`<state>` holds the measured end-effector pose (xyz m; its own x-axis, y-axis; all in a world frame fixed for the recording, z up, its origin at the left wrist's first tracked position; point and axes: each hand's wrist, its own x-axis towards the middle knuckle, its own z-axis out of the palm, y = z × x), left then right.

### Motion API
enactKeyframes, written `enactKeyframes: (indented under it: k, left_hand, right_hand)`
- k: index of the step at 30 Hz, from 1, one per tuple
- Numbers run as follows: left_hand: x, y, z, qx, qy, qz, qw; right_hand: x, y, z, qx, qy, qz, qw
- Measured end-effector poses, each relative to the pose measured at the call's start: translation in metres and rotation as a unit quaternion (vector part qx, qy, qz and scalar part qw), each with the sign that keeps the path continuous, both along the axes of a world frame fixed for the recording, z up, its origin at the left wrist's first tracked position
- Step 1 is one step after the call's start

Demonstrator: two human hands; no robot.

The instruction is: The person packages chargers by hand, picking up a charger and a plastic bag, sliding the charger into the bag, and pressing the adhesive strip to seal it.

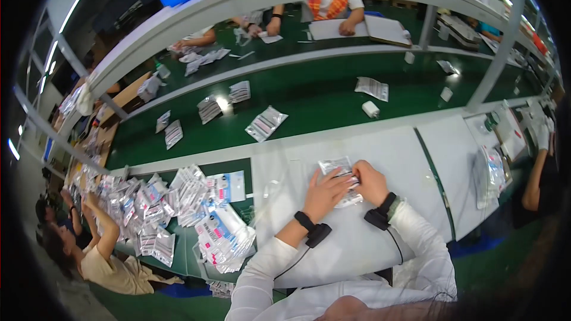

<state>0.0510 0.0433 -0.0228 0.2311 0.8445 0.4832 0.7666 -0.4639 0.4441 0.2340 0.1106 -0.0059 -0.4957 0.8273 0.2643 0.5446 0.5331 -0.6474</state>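
Evidently both hands meet on one clear plastic pouch [339, 178] lying on the white work surface [380, 154]. The left hand [324, 193] lies flat over the pouch's near-left part, fingers spread and pressing rather than closed. The right hand [372, 183] is curled round the pouch's right end, fingers clenched on its edge. The far-left corner of the pouch sticks out bare beyond both hands.

Judging by its shine and crumpled look, the pouch is light, thin and soft, likely slippery under the palm and apt to slide or buckle. A pinch at an edge or corner looks surer than a hold in the limp middle.

Beyond the grip, the white surface lies bare up to its far edge, where the green belt [309, 98] carries scattered sealed pouches [266, 123]. Left of the grip, well apart, a heap of printed packets [196, 214] crowds the bench. Right of the grip, a dark seam [434, 172] divides the surface, with more clear bags [491, 169] past it.
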Motion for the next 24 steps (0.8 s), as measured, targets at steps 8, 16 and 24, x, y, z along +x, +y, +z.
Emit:
enactKeyframes:
  k: [8, 16, 24]
  left_hand:
    - [0.023, 0.0, 0.026, 0.055, 0.223, 0.191, 0.954]
    - [0.021, 0.019, 0.019, 0.048, 0.22, 0.251, 0.941]
    - [0.017, 0.019, 0.004, -0.038, 0.164, 0.194, 0.967]
  right_hand:
    - [0.003, -0.011, 0.004, -0.005, -0.038, 0.069, 0.997]
    - [0.002, -0.017, 0.0, 0.039, -0.048, 0.102, 0.993]
    - [0.009, -0.015, 0.001, 0.05, -0.072, 0.077, 0.993]
